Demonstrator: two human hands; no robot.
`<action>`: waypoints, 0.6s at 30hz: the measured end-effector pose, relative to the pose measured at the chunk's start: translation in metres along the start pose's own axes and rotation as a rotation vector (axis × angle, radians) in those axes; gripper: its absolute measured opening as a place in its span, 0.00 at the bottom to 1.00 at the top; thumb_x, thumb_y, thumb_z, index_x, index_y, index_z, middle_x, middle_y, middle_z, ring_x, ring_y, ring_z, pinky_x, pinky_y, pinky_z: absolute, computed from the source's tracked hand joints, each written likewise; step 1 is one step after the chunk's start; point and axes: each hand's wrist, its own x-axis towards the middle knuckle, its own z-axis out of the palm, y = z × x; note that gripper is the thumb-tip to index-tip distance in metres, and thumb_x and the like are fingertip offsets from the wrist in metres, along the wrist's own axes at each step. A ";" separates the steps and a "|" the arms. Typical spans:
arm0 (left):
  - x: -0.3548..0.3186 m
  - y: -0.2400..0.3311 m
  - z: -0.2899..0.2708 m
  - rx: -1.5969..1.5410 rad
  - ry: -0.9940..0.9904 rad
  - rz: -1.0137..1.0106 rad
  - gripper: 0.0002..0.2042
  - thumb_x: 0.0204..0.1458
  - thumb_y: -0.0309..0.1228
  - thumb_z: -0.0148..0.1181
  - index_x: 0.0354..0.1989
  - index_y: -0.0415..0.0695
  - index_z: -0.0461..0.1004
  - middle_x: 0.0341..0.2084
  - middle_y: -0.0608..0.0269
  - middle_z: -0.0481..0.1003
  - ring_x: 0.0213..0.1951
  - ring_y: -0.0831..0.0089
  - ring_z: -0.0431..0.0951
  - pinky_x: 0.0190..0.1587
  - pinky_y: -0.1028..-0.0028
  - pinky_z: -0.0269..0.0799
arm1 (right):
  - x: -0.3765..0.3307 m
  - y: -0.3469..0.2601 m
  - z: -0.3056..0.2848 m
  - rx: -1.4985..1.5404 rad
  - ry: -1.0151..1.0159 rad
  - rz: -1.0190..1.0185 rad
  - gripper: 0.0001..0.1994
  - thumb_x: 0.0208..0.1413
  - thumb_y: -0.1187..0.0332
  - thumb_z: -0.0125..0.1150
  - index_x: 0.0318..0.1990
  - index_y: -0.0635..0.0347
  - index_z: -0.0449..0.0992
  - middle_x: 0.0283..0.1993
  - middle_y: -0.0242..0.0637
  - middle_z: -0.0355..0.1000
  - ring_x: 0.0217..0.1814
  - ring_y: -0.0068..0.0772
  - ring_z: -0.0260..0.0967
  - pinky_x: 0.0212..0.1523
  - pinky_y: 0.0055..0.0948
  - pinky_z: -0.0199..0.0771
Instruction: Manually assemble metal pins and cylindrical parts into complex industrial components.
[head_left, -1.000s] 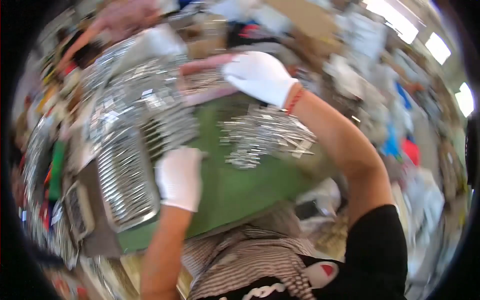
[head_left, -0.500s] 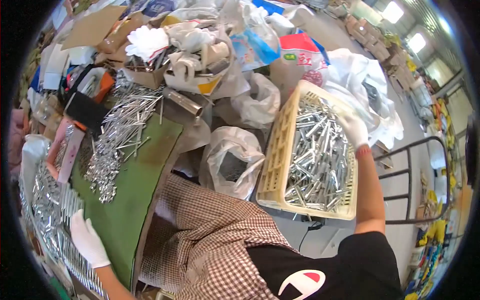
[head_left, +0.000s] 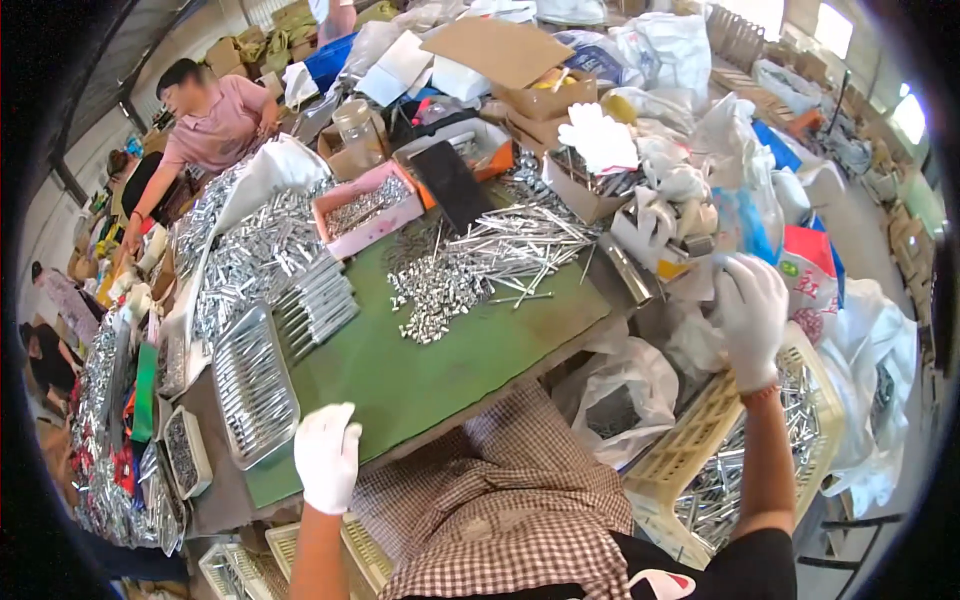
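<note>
right hand (head_left: pixel 752 318) over yellow crate (head_left: pixel 700 450) (maybe empty) | plastic bags (head_left: pixel 620 395) beside

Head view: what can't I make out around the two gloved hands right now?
- Right hand: palm side faces away, so any metal piece held is hidden.
- Yellow crate: its contents are partly covered by the right forearm, and its near end is hidden behind the black shirt.
- Left hand: contact with the green mat edge is unclear.
- Loose metal parts: too small to identify.
</note>
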 end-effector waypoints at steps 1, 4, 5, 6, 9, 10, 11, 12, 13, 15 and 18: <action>-0.007 -0.002 -0.002 -0.009 0.012 -0.014 0.12 0.46 0.26 0.59 0.41 0.41 0.75 0.38 0.54 0.75 0.42 0.56 0.73 0.49 0.61 0.66 | 0.020 -0.014 0.006 -0.024 0.075 -0.068 0.12 0.48 0.69 0.61 0.41 0.57 0.76 0.45 0.37 0.73 0.52 0.41 0.68 0.54 0.39 0.63; -0.040 -0.013 -0.010 0.019 0.071 -0.075 0.14 0.45 0.24 0.59 0.42 0.39 0.75 0.39 0.53 0.74 0.44 0.56 0.72 0.51 0.60 0.65 | 0.067 -0.020 0.038 -0.058 0.074 -0.068 0.12 0.48 0.63 0.63 0.40 0.56 0.76 0.47 0.37 0.73 0.52 0.41 0.67 0.54 0.39 0.63; -0.046 -0.017 -0.010 0.020 0.071 -0.086 0.14 0.45 0.24 0.59 0.42 0.39 0.75 0.39 0.53 0.74 0.44 0.56 0.72 0.51 0.60 0.65 | 0.079 -0.022 0.045 -0.062 0.087 -0.033 0.13 0.47 0.60 0.64 0.38 0.55 0.77 0.47 0.37 0.73 0.52 0.42 0.67 0.54 0.39 0.63; -0.061 -0.022 -0.015 0.052 0.092 -0.136 0.14 0.44 0.24 0.59 0.42 0.39 0.75 0.40 0.53 0.74 0.44 0.56 0.73 0.51 0.60 0.66 | 0.088 -0.025 0.056 -0.087 -0.041 0.037 0.15 0.42 0.56 0.66 0.33 0.55 0.78 0.46 0.38 0.74 0.50 0.43 0.68 0.53 0.39 0.64; -0.083 -0.028 -0.021 0.109 0.155 -0.195 0.15 0.43 0.22 0.60 0.43 0.39 0.75 0.40 0.54 0.75 0.43 0.56 0.74 0.49 0.62 0.67 | 0.089 -0.014 0.062 -0.170 -0.037 -0.193 0.09 0.42 0.62 0.64 0.29 0.56 0.78 0.40 0.38 0.76 0.46 0.41 0.70 0.50 0.38 0.66; -0.087 -0.029 -0.022 0.110 0.170 -0.208 0.15 0.43 0.22 0.61 0.43 0.40 0.75 0.40 0.54 0.75 0.43 0.56 0.74 0.49 0.62 0.67 | 0.088 -0.007 0.066 -0.092 -0.051 -0.225 0.07 0.44 0.66 0.62 0.31 0.57 0.78 0.41 0.38 0.75 0.46 0.41 0.70 0.49 0.37 0.68; -0.091 -0.031 -0.021 0.105 0.184 -0.216 0.15 0.43 0.22 0.61 0.43 0.40 0.75 0.39 0.54 0.75 0.43 0.56 0.74 0.49 0.62 0.67 | 0.087 0.006 0.071 -0.020 -0.067 -0.255 0.07 0.46 0.69 0.60 0.33 0.57 0.78 0.42 0.38 0.75 0.47 0.41 0.70 0.48 0.36 0.69; -0.093 -0.033 -0.021 0.101 0.196 -0.218 0.16 0.43 0.22 0.61 0.43 0.40 0.75 0.39 0.55 0.75 0.43 0.57 0.74 0.48 0.62 0.67 | 0.081 0.034 0.085 0.108 0.006 -0.149 0.07 0.48 0.72 0.58 0.36 0.59 0.78 0.42 0.38 0.74 0.47 0.40 0.70 0.48 0.35 0.69; -0.094 -0.034 -0.021 0.094 0.208 -0.216 0.16 0.42 0.22 0.61 0.43 0.40 0.75 0.39 0.55 0.75 0.42 0.57 0.74 0.48 0.63 0.68 | 0.074 0.060 0.098 0.232 0.074 -0.037 0.09 0.49 0.75 0.56 0.39 0.60 0.77 0.43 0.38 0.73 0.47 0.40 0.70 0.48 0.34 0.70; -0.093 -0.034 -0.019 0.075 0.217 -0.212 0.16 0.42 0.22 0.61 0.43 0.41 0.75 0.40 0.56 0.75 0.43 0.57 0.74 0.48 0.63 0.68 | 0.074 0.065 0.087 0.319 0.152 0.153 0.10 0.53 0.75 0.54 0.43 0.62 0.75 0.41 0.40 0.71 0.45 0.41 0.69 0.49 0.34 0.69; -0.091 -0.036 -0.010 0.026 0.262 -0.183 0.18 0.42 0.23 0.62 0.45 0.41 0.74 0.42 0.57 0.74 0.45 0.58 0.73 0.50 0.63 0.68 | 0.083 -0.035 0.063 0.183 0.245 -0.096 0.09 0.54 0.79 0.50 0.42 0.65 0.74 0.40 0.40 0.71 0.43 0.38 0.68 0.46 0.31 0.70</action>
